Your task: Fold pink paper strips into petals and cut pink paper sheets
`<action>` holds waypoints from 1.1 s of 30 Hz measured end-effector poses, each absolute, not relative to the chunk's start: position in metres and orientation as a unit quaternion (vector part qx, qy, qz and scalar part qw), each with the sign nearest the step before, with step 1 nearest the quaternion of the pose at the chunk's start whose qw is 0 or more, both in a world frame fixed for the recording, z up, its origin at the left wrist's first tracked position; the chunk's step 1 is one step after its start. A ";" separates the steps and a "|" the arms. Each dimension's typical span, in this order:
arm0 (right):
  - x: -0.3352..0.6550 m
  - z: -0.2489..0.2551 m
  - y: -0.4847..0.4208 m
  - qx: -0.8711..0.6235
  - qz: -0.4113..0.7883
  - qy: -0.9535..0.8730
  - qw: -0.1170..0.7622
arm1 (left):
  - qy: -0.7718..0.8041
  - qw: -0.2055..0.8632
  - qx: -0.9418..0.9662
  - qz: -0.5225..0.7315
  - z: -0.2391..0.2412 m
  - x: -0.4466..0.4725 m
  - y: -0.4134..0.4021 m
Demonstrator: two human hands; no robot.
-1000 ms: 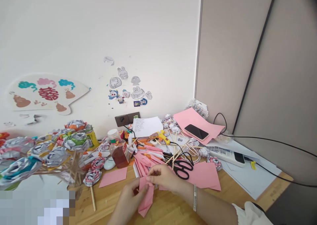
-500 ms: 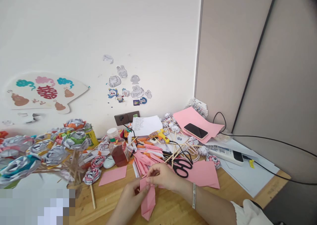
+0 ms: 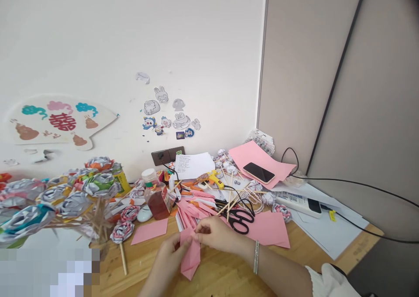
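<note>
Left hand (image 3: 172,250) grips a pink strip (image 3: 190,262) btwn thumb & fingers; right hand (image 3: 212,233) pinches its far end, fingertips close to the left thumb. Strip's folded, held up at near ctr, its near end pointed & hanging free above the table (image 3: 222,279).

Largest first: white wall (image 3: 196,35) across the far side, grey panel (image 3: 301,61) at right. Wood table fills the near part. Fan (image 3: 42,127) w/ red emblem on wall, far left; paper flowers (image 3: 75,203) bunched at left below it. White sheets (image 3: 337,227) at right. Pink sheet (image 3: 257,157) far right, w/ phone (image 3: 259,172) lying on it; another pink sheet, the near one (image 3: 270,232), lies just right of the scissors (image 3: 233,219).

Note (image 3: 194,165) w/ handwriting, far ctr. Bottle (image 3: 157,199), white cap, reddish liquid, stands left of ctr; pink card (image 3: 149,231) flat on its near side. Yellow glue gun (image 3: 216,180) just nr the note, amid sticks & paper bits. Smallest: bracelet (image 3: 256,257), silvery, on right wrist.
</note>
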State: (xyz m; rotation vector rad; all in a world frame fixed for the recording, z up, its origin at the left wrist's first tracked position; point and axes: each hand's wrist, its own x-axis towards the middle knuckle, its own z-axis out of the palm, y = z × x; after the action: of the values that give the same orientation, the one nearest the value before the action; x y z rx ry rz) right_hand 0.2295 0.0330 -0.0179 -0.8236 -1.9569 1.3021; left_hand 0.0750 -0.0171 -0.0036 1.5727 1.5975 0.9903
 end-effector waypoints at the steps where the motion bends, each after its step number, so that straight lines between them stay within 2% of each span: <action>1: 0.230 -0.019 0.034 -0.317 0.491 -0.749 0.312 | 0.614 0.340 0.601 0.382 -0.003 0.075 -0.017; 8: 0.229 -0.020 0.036 -0.338 0.500 -0.735 0.308 | 0.602 0.357 0.590 0.403 0.003 0.073 -0.017; 24: 0.230 -0.014 0.030 -0.295 0.544 -0.724 0.304 | 0.587 0.324 0.603 0.433 0.003 0.072 -0.018; 28: 0.228 -0.021 0.032 -0.321 0.485 -0.752 0.311 | 0.599 0.328 0.604 0.411 0.001 0.070 -0.017; 33: 0.225 -0.015 0.027 -0.310 0.301 -0.827 0.359 | 0.612 0.279 0.651 0.351 -0.007 0.075 -0.019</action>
State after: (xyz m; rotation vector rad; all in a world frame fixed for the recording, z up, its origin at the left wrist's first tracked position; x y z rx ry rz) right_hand 0.2254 0.0268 -0.0148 -0.7988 -2.1340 0.7777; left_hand 0.0746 -0.0187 -0.0074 1.7457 1.6423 0.9428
